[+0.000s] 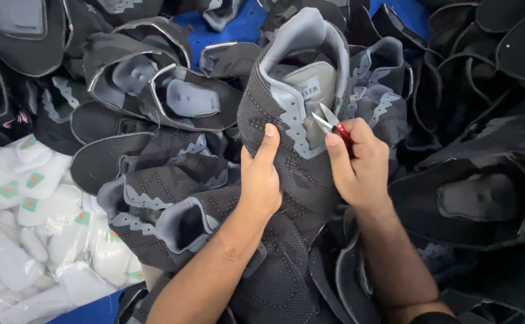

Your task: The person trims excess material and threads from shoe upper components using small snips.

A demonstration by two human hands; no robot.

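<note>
Grey and black knit makes up the shoe upper (298,120) held up in the middle of the view. It stands tall, with its grey padded collar at the top and its grey tongue showing inside. A wavy grey strip runs down its front edge.

The left hand (261,180) is wrapped around the left side of the shoe upper. Its thumb lies flat on the knit and points up, and the other fingers are hidden behind. The right hand (358,168) is closed around small snips (329,123) with a red handle. It also rests against the right side of the shoe upper. The two shiny blades of the snips are a little apart, and their tips sit right at the wavy grey strip, just below the tongue.

All around lies a big pile of more shoe uppers (172,180) of the same kind, dark with grey parts. Some lie flat and some show their grey insides. They fill the top, the right and the space under both arms.

At the bottom left is a heap of white pieces (28,228) in clear wrap, some with small green and red marks. A bit of blue surface (238,27) peeks out at the top between the dark uppers, and another bit shows at the bottom left.
</note>
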